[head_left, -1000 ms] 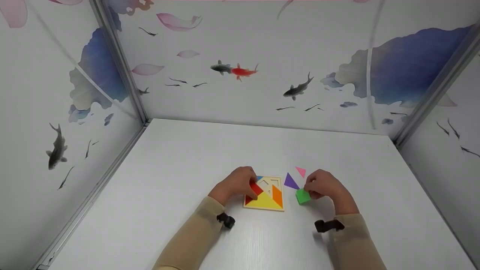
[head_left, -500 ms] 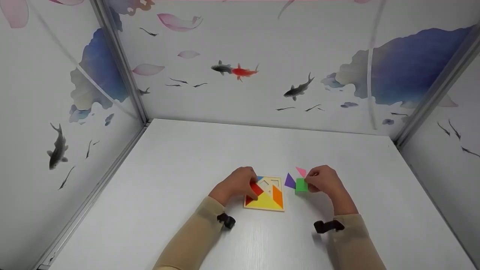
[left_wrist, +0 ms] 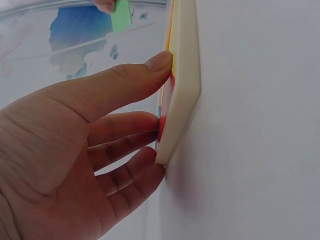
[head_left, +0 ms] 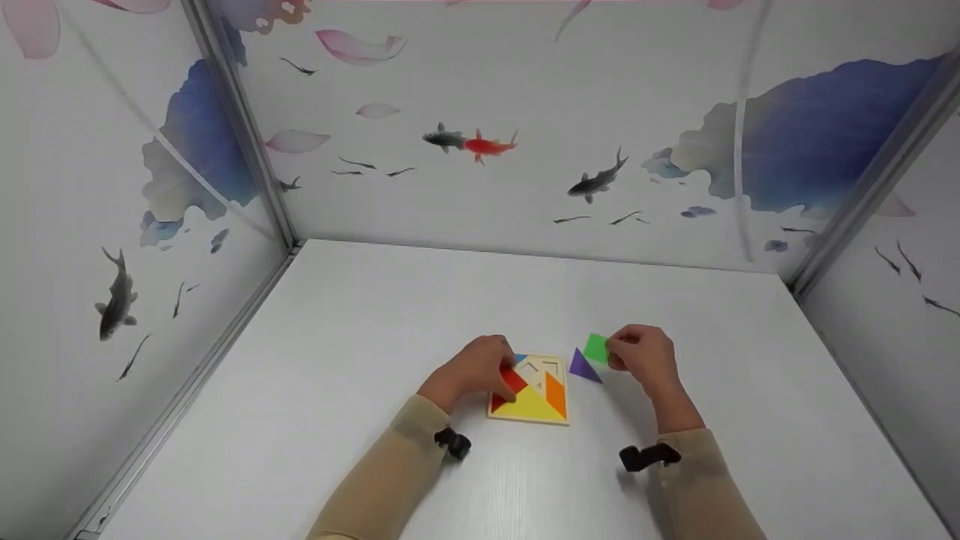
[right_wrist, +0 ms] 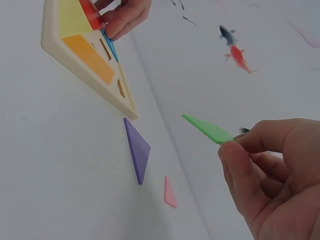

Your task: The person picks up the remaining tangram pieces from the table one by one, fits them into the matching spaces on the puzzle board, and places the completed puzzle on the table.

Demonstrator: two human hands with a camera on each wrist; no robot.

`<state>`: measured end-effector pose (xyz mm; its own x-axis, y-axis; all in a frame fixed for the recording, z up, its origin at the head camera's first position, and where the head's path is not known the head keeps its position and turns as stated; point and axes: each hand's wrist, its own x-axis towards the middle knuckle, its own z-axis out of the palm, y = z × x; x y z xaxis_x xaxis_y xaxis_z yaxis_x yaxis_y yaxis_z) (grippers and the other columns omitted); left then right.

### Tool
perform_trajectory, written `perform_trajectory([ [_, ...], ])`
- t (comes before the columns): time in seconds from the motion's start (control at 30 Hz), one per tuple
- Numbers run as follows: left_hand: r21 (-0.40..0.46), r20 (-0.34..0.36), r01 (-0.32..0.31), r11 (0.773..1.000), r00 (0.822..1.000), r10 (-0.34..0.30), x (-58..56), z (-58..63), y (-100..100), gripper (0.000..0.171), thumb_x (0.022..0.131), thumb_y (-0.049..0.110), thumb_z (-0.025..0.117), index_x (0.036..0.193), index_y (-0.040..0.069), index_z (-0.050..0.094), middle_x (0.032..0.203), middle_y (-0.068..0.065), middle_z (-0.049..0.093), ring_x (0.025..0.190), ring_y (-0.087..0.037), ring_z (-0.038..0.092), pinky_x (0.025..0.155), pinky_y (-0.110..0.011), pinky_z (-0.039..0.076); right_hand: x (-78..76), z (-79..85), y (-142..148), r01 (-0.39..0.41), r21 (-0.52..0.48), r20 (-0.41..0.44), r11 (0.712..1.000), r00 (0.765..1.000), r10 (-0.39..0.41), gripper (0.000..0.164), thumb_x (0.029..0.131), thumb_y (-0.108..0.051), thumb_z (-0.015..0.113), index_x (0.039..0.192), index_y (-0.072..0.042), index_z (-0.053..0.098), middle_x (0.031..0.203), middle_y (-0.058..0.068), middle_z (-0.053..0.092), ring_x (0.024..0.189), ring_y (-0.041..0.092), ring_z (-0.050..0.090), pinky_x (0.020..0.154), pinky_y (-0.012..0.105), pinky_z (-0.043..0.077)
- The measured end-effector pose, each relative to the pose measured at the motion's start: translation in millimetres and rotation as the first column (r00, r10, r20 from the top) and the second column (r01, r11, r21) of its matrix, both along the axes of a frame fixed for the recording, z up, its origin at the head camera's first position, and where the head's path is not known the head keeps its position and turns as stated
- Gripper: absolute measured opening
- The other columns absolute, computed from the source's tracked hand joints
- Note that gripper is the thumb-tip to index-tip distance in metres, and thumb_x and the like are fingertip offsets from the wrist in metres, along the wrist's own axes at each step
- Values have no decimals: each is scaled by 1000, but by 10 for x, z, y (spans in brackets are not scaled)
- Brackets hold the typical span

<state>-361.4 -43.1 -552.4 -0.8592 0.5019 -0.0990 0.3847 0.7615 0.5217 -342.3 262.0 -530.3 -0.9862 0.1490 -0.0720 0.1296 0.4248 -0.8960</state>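
In the head view, my right hand (head_left: 641,356) pinches a green square tangram tile (head_left: 596,348) between thumb and fingers. In the right wrist view, that tile (right_wrist: 207,129) is raised off the table and seen nearly edge-on. My left hand (head_left: 474,367) rests on the wooden tangram board (head_left: 525,420), its thumb and fingertips touching the board with gaps between them. Yellow (head_left: 529,403), orange (head_left: 555,394), red (head_left: 514,379) and blue (right_wrist: 110,46) pieces lie in the board; the left hand partly hides the red. Some recesses are bare.
A purple triangle (head_left: 583,366) lies on the white table (head_left: 420,300) just right of the board. Beyond it lies a pink triangle (right_wrist: 170,192), hidden in the head view. Printed wall panels (head_left: 480,202) enclose the table at the back and sides.
My right hand has carried the green square tile away from me, past the purple triangle and over the pink one. The left hand has stayed on the board.
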Motion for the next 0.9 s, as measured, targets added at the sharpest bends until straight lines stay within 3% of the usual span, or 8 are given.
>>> perform_trajectory([
  [0.3,3,11,2,1000,1000,-2,-4,-8,38,43,80,31,95,115,13,78,111,3,63,103,-16,56,98,-31,55,29,-27,-170,113,-59,-65,992,991,-116,19,102,-17,66,110,-2,75,100,15,71,81,18,71,72,20,61],
  [0.57,-7,17,-1,1000,1000,1,-15,13,8,44,80,30,95,117,14,78,115,2,64,106,-17,56,101,-33,55,-57,-32,-527,148,-123,-58,981,986,-155,19,102,-19,67,108,-4,77,100,14,71,81,19,71,75,21,62],
  [0.9,-1,-26,25,1000,999,-25,-47,-30,4,43,79,30,96,114,11,79,111,1,65,101,-16,57,98,-29,55,-109,-213,-640,152,-154,-13,976,988,-156,15,98,-16,72,107,-5,77,102,12,71,84,19,70,75,23,62],
])
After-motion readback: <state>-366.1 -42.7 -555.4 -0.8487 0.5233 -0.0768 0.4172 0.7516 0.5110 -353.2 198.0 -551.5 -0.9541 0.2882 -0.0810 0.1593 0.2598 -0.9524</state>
